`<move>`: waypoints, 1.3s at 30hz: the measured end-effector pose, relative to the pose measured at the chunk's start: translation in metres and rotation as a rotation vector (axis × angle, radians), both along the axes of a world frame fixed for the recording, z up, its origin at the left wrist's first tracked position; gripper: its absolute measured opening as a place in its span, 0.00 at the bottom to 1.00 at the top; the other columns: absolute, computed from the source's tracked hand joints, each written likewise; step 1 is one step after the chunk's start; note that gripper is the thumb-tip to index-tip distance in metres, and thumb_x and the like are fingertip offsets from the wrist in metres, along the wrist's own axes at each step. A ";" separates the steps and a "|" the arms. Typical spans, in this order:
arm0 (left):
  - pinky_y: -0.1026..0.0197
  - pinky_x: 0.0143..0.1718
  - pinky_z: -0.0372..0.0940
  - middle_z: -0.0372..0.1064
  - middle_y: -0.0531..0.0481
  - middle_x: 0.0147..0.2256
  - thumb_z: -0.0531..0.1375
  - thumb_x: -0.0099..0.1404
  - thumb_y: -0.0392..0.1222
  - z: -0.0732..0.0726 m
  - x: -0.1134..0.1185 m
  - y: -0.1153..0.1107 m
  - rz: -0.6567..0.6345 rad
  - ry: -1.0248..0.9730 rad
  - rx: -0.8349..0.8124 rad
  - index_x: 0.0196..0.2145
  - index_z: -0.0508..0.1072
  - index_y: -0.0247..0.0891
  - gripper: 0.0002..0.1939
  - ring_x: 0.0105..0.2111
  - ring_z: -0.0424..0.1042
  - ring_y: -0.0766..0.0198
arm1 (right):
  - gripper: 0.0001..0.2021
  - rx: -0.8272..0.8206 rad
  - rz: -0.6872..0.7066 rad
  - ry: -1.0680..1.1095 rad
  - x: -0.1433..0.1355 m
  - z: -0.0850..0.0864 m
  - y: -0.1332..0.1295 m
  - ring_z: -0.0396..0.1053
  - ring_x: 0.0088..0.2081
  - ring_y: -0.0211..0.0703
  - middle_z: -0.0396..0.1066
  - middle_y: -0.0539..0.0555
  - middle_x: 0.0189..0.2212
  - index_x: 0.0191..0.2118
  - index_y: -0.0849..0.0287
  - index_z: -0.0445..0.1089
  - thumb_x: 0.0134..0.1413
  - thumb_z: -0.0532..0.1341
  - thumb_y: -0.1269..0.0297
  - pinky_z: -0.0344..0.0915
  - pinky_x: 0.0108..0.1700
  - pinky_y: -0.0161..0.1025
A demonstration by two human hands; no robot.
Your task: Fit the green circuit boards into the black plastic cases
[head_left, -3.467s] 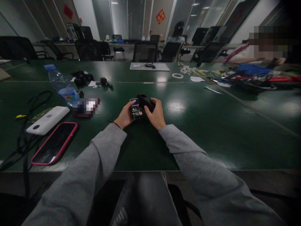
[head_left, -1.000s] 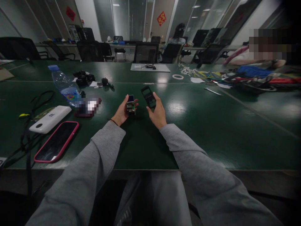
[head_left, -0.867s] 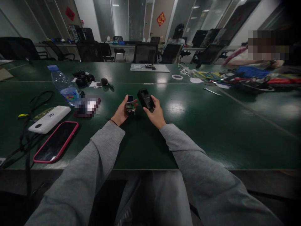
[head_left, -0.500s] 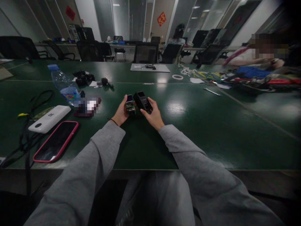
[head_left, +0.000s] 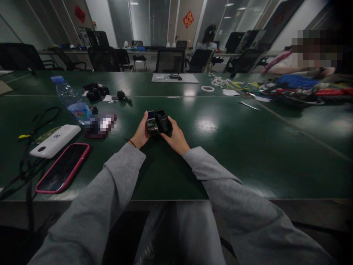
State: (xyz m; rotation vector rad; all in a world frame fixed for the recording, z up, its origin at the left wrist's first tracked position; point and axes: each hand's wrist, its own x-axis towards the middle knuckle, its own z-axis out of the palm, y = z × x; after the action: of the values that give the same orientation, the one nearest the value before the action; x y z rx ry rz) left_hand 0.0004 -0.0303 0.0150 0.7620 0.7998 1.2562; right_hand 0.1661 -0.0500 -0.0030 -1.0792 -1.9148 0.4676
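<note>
- The left hand (head_left: 142,133) is gripping a small circuit board (head_left: 151,123) with a bluish screen at its far end; fingers are wrapping its left edge, thumb lying along the near side.
- The right hand (head_left: 175,138) is closing around a black housing (head_left: 163,121), a boxy matte shell with a rectangular opening facing up.
- Board and housing are sitting side by side, touching or nearly so, held just above the green table (head_left: 234,147) in front of the person's chest line.
- Legible writing is proving scarce: the white power bank (head_left: 55,141) is carrying a dark mark reading roughly "10"; anything printed on the board is too small to read.
- A phone in a pink case (head_left: 63,168) is lying face up, glossy, just beside the power bank, near the table's front edge on the left.
- A clear plastic water bottle (head_left: 70,98) with a blue cap and a colourful label is lying tilted farther back; its label text is not readable.
- Black cables (head_left: 30,154) are looping along the left edge.
- The tabletop is showing a dark green, smooth, reflective surface with ceiling lights glaring off it.
- A red diamond-shaped wall decoration (head_left: 188,18) is hanging in the office behind, with gold characters that are not legible; black mesh chairs (head_left: 171,60) are lining the far side.
- Both grey sleeves (head_left: 121,176) are appearing soft and knitted.
</note>
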 end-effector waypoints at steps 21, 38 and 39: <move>0.52 0.45 0.69 0.77 0.44 0.41 0.50 0.66 0.66 0.004 0.003 -0.005 -0.072 -0.015 -0.038 0.52 0.72 0.40 0.31 0.45 0.75 0.53 | 0.40 0.117 0.009 -0.130 0.005 -0.007 0.007 0.51 0.68 0.52 0.50 0.61 0.67 0.69 0.57 0.42 0.53 0.60 0.73 0.56 0.67 0.56; 0.53 0.49 0.68 0.77 0.43 0.42 0.52 0.65 0.66 0.006 0.004 -0.008 -0.197 -0.032 -0.008 0.54 0.72 0.38 0.33 0.47 0.74 0.53 | 0.36 0.213 -0.044 -0.210 0.006 -0.001 0.007 0.59 0.61 0.58 0.56 0.64 0.60 0.64 0.58 0.48 0.48 0.60 0.75 0.65 0.59 0.57; 0.54 0.49 0.67 0.77 0.43 0.42 0.52 0.65 0.66 0.005 0.004 -0.007 -0.206 -0.039 -0.003 0.54 0.71 0.37 0.33 0.46 0.74 0.53 | 0.36 0.224 -0.045 -0.213 0.006 -0.002 0.008 0.59 0.61 0.58 0.56 0.64 0.60 0.64 0.58 0.48 0.48 0.60 0.75 0.65 0.58 0.57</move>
State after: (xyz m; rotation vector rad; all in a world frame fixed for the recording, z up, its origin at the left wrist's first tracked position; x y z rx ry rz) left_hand 0.0040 -0.0372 0.0196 0.7947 0.6735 1.0820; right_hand 0.1719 -0.0423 -0.0047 -1.0546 -2.0662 0.1117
